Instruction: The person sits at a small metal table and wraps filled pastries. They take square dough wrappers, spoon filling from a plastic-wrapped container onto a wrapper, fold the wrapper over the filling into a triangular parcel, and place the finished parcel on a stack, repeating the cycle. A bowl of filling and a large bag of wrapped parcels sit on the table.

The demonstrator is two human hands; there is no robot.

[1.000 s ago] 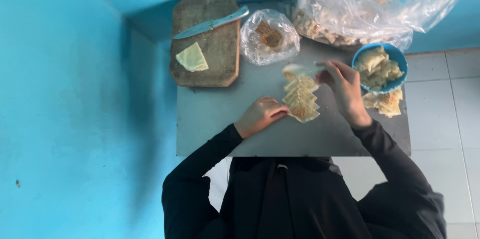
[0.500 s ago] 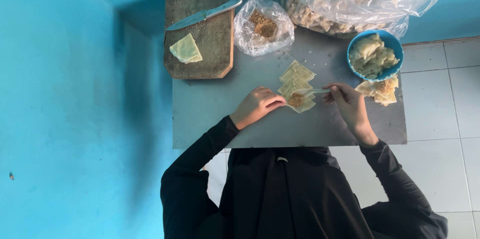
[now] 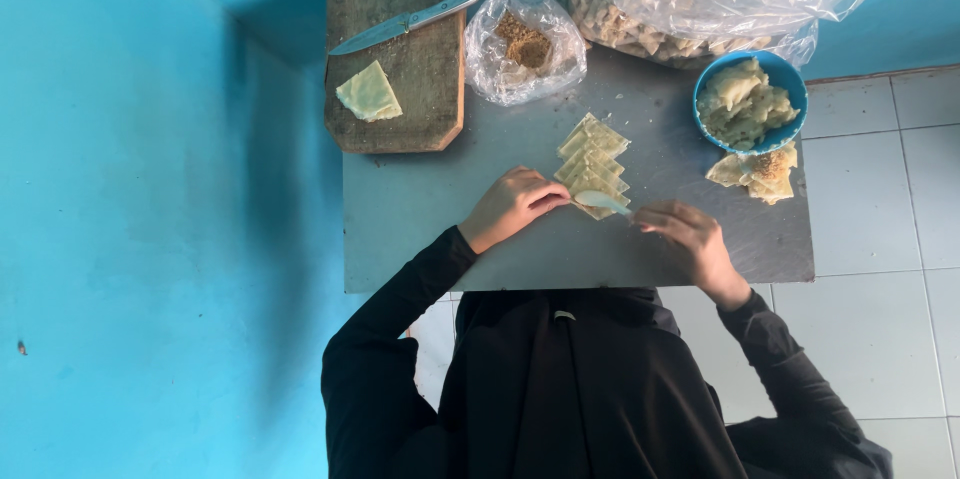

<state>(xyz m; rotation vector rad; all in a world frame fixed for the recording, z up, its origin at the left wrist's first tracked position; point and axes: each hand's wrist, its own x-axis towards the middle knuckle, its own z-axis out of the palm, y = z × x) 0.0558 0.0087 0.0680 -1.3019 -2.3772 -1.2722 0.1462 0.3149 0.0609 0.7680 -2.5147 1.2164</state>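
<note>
Several pale square wrappers (image 3: 592, 164) overlap in a row.

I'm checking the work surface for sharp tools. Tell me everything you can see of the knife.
The knife has a long, plain metal blade and a pale, light-coloured handle. It lies flat and slantwise across the top of the worn wooden cutting board, handle toward the upper right, tip pointing left. Its handle end reaches past the board's edge toward a clear plastic bag. Neither hand touches it; a pale square of dough lies below it.
</note>
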